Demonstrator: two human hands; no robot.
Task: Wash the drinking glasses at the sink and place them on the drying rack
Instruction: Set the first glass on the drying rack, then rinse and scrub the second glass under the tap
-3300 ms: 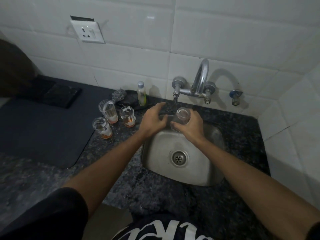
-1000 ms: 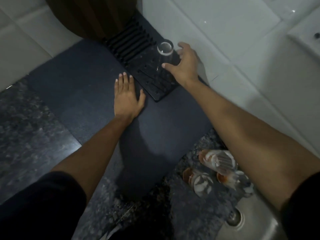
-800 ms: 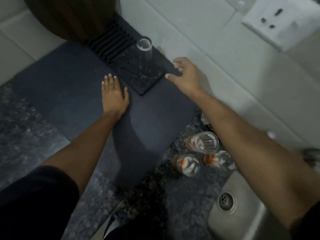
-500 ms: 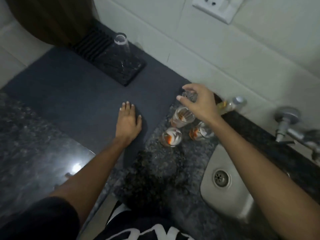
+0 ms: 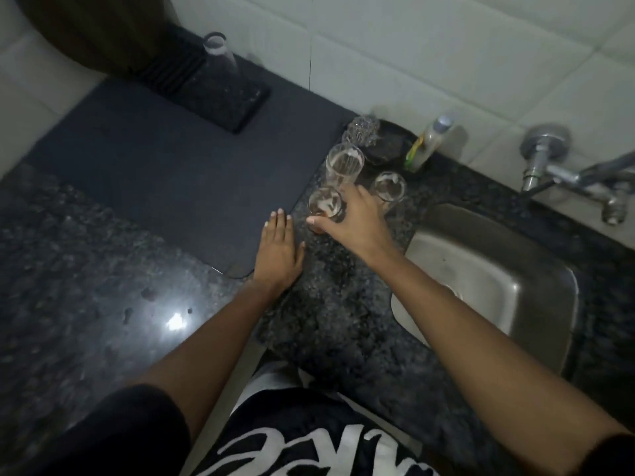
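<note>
Reaching across the dark speckled table [image 5: 330,314], the right hand [image 5: 354,221] closes its fingers [image 5: 314,220] around the nearest dirty glass [image 5: 324,202], thumb at its 9 o'clock side; how firm the hold is, I cannot tell. The left hand [image 5: 276,252] lies flat with straight fingers, holding nothing, on the edge of the dark mat [image 5: 171,173] just at 9 o'clock of that glass. Two more dirty glasses stand close behind: a taller glass [image 5: 343,163] at 12 o'clock and a short glass [image 5: 390,187] at 2 o'clock. The steel sink [image 5: 498,280] lies at 3 o'clock, the tap [image 5: 563,173] above it. Farthest off, at 11 o'clock, one clean glass [image 5: 220,53] stands on the black drying rack [image 5: 220,94]. Judged from this, lifting straight up before swinging toward the sink would avoid knocking the neighbouring glasses.
</note>
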